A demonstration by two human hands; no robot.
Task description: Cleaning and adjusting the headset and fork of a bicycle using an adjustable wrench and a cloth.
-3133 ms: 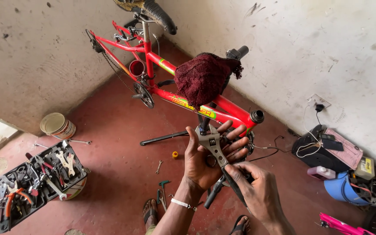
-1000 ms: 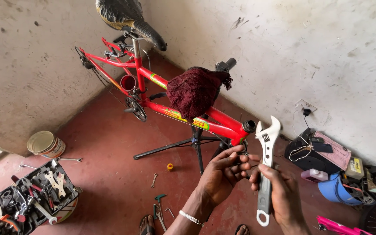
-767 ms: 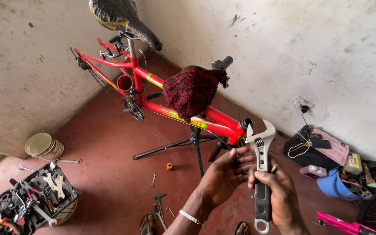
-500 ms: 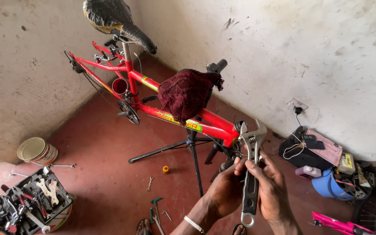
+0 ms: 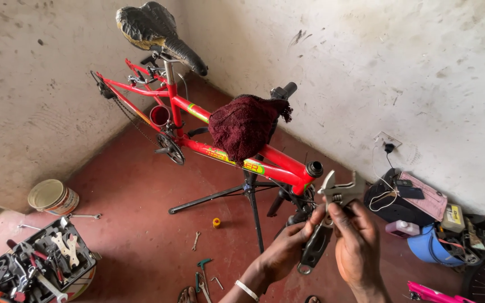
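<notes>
Two hands grip one adjustable wrench (image 5: 328,220) — left hand (image 5: 287,249) wrapped on its handle, right hand (image 5: 356,241) near the head; likely heavy, rigid steel — best held mid-handle.

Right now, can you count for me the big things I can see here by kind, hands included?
Hands: 2, left hand and right hand
Adjustable wrench, held in both hands: 1
Red bicycle frame: 1
Saddle: 1
Dark red cloth: 1
Repair stand: 1
Tool tray: 1
Bucket: 1
Total: 9
</notes>
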